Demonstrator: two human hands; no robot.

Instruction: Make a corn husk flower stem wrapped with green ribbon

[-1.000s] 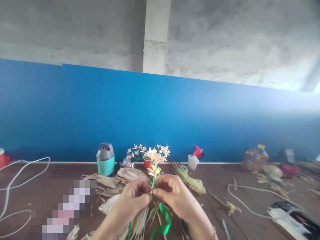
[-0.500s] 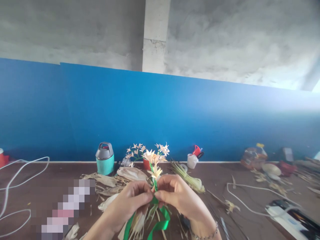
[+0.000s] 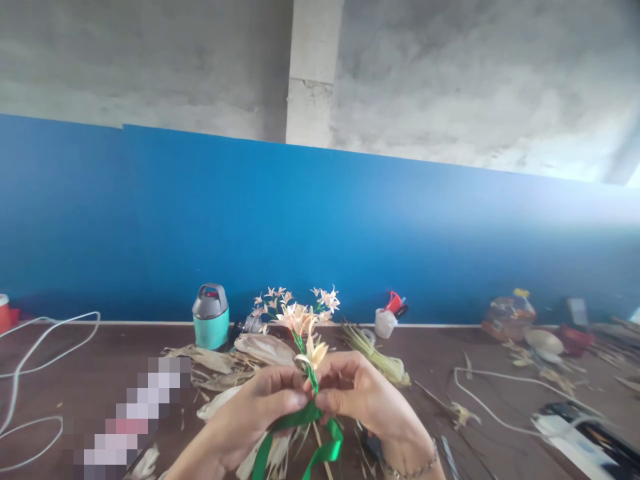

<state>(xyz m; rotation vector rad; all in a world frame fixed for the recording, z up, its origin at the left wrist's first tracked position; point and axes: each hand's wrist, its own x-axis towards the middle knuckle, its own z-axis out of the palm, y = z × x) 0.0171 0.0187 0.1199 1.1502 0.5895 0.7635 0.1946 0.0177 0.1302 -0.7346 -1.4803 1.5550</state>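
Pale lily-like artificial flowers (image 3: 314,353) stand upright on a green-wrapped stem (image 3: 313,381) between my two hands. My right hand (image 3: 357,393) pinches this stem just below the lowest bloom, thumb in front. From the other side my left hand (image 3: 267,403) is closed, thumb and fingers together beside the stem, at the green ribbon (image 3: 330,452). The ribbon runs under the left thumb to the stem, and its loose lengths hang in curls below. A thin bare stick (image 3: 321,445) shows beneath the hands. My fingers hide the exact grip points.
Dried husks (image 3: 265,348) lie behind my hands. A teal container (image 3: 211,330), a white cup with scissors and pens (image 3: 385,323), and a bundle of stalks (image 3: 383,360) stand or lie along the blue partition (image 3: 320,227). White cables (image 3: 500,417) cross both sides.
The flower stem has tilted, its upper blooms leaning slightly left. The ribbon now shows as a wider band under my left thumb. Both hands stay at the stem.
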